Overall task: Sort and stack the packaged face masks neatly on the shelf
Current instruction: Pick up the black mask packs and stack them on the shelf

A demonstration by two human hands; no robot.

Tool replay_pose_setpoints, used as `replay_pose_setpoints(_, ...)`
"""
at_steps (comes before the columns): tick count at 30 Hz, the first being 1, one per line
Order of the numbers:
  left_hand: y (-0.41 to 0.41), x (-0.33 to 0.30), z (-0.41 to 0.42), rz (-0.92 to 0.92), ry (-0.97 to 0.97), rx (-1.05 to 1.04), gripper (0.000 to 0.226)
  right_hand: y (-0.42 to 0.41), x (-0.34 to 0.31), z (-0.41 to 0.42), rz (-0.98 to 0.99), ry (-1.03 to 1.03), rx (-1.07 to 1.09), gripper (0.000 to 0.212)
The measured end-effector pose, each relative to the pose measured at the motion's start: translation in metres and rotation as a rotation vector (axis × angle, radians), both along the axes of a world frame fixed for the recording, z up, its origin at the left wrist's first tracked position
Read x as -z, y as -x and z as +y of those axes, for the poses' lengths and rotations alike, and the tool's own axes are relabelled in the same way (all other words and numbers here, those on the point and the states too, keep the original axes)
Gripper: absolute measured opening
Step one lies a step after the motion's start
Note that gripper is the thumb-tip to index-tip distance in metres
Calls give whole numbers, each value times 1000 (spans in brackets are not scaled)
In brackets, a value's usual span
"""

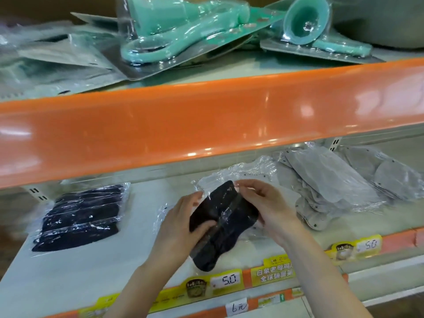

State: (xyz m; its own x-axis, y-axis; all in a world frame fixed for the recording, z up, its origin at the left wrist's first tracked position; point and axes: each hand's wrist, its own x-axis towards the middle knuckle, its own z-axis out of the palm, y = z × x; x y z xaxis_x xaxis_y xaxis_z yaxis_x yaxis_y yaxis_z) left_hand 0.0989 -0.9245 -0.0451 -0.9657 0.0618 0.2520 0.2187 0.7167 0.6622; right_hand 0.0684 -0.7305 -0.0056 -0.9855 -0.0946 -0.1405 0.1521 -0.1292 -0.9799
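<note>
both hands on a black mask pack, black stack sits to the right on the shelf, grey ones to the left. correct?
Sides are swapped. In the head view both the left hand and right hand hold the black mask pack, but the black stack lies to the left on the shelf, and the grey masks to the right.

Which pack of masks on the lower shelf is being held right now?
The black mask pack in the middle, gripped by the left hand and right hand. The black stack at left and the grey packs at right lie untouched.

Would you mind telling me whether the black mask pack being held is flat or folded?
Folded: the black mask pack bends along a central crease between the left hand and right hand.
</note>
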Motion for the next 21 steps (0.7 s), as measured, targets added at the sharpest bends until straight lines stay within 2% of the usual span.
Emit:
replay_pose_setpoints(1,0,-7,-1,-36,-54,-24,33,2,-6,-8,37,-61,-13,18)
replay_pose_setpoints(3,1,-13,-4,-82,-141,-91,26,5,-11,-23,156,-244,27,18)
replay_pose_setpoints(7,1,-15,-18,-62,-348,-257,19,3,-3,-52,610,-692,385,23)
replay_pose_setpoints(8,2,-13,-23,-61,-403,-312,16,0,3,-59,714,-756,430,23)
replay_pose_setpoints(10,6,-8,-32,-104,-586,-410,11,-9,14,-73,833,-815,381,21)
replay_pose_setpoints(13,5,-3,-45,-188,-851,-486,1,-26,31,-95,899,-880,193,27)
replay_pose_setpoints(17,-5,-2,-59,-182,-1070,-486,13,-39,61,-117,913,-1199,48,46)
replay_pose_setpoints(19,-10,-2,-65,-159,-1064,-492,17,-39,71,-122,919,-1235,46,45)
replay_pose_setpoints(21,-14,2,-73,-145,-1015,-497,20,-38,79,-125,911,-1227,42,58)
